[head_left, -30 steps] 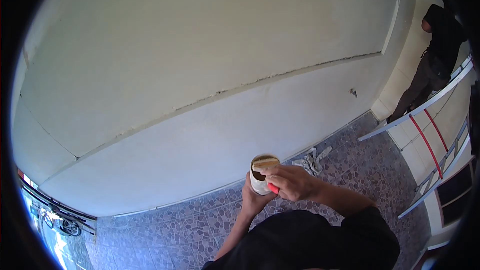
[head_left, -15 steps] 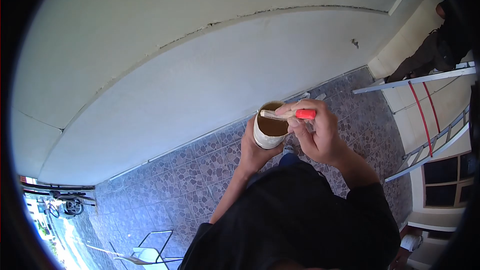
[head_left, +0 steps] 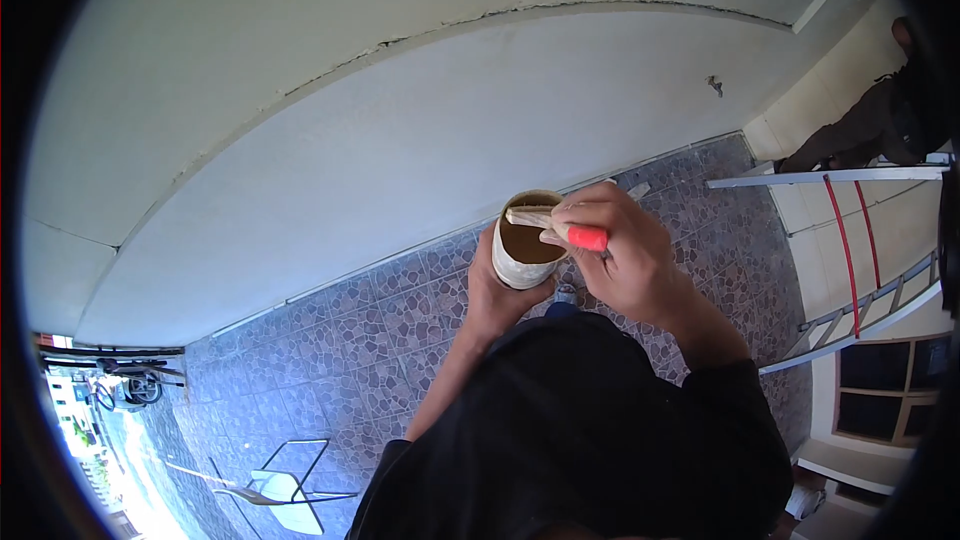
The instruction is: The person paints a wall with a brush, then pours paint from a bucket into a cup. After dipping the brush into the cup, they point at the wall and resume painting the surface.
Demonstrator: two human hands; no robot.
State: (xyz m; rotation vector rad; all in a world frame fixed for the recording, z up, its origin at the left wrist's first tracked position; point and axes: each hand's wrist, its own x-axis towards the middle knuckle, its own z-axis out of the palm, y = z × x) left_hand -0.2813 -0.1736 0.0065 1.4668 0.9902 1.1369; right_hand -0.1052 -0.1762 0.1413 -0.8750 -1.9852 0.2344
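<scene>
A pale, round container (head_left: 517,271) is gripped from below and the side by my left hand (head_left: 490,290). Brownish liquid (head_left: 527,243) shows inside it. My right hand (head_left: 625,255) pinches a paintbrush with a red-ended handle (head_left: 588,238). The brush's pale bristles (head_left: 528,217) lie over the container's mouth, near its far rim. Part of the brush handle is hidden behind my right fingers.
A white wall (head_left: 400,150) with a cracked ledge runs ahead, with a tap (head_left: 714,86) on it. At right, a person (head_left: 870,130) is on a metal ladder (head_left: 850,335) with red braces. A folding chair (head_left: 285,500) stands lower left on the patterned tile floor (head_left: 350,360).
Both hands, with the container and brush, have shifted slightly left in view. My right hand has turned, so the brush's red end now points more downward.
</scene>
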